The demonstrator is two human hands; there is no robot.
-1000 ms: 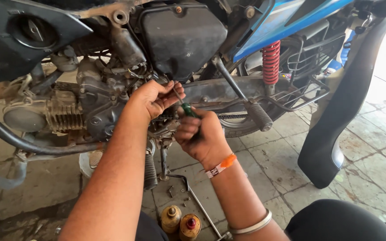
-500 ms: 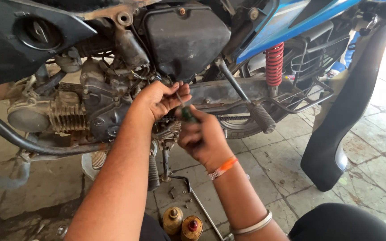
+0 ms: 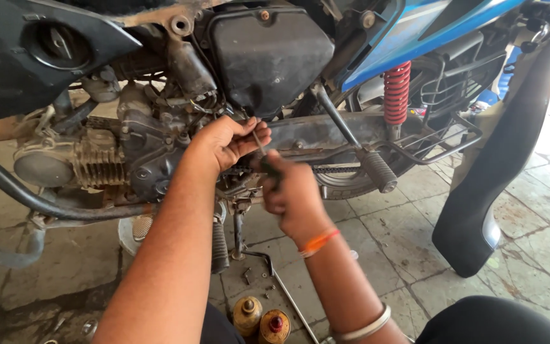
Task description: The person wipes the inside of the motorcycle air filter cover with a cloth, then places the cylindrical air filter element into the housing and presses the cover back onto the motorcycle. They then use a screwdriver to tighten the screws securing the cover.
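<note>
A motorcycle with its side covers off fills the upper view, its grimy engine [image 3: 106, 159] at the left. My left hand [image 3: 224, 141] reaches in beside the engine, fingers curled around the thin metal shaft of a screwdriver [image 3: 261, 148]. My right hand [image 3: 291, 191] sits just below and to the right, wrapped around the screwdriver's dark handle, an orange thread on its wrist. The tool's tip is hidden behind my left fingers. A black box-shaped cover [image 3: 268, 54] hangs directly above both hands.
A red rear shock spring [image 3: 396, 92], a blue body panel [image 3: 428, 28] and the chain cover [image 3: 326, 134] lie to the right. A black seat [image 3: 510, 146] leans at far right. Two small oil cans [image 3: 261, 317] and loose bolts rest on the tiled floor. A footpeg [image 3: 377, 171] juts out.
Both hands have risen slightly toward the engine. My right hand has turned on the screwdriver handle while the left stays on the shaft.
</note>
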